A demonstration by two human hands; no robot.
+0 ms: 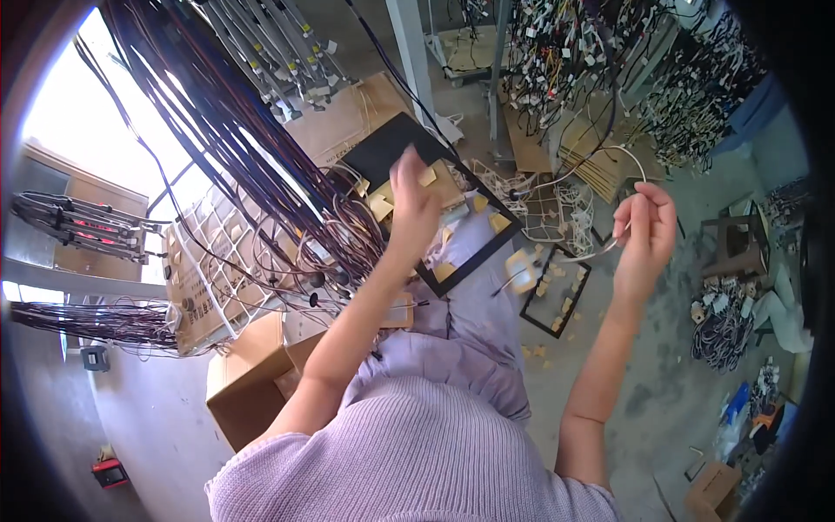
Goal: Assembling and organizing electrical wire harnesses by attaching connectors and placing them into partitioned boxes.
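My right hand [645, 222] is raised at the right, fingers pinched round a pale cable [633, 157]. One length of the cable loops up and over to the left; another runs left below the hand. Near that lower length is a blurred yellowish piece [520, 271] with a short dark wire; whether they are joined I cannot tell. My left hand [411, 196] is raised over a black rectangular frame [478, 252], its fingers smeared by motion. Yellow pieces [380, 205] lie about the frame, which rests over my lap.
Dark cable bundles [217, 130] hang at the left, beside a white net [209, 261] over cardboard. An open carton [252, 365] stands left of my lap. A second black frame [557, 331] with yellow bits lies on the floor. Many connector-ended wires [565, 52] hang at the back right.
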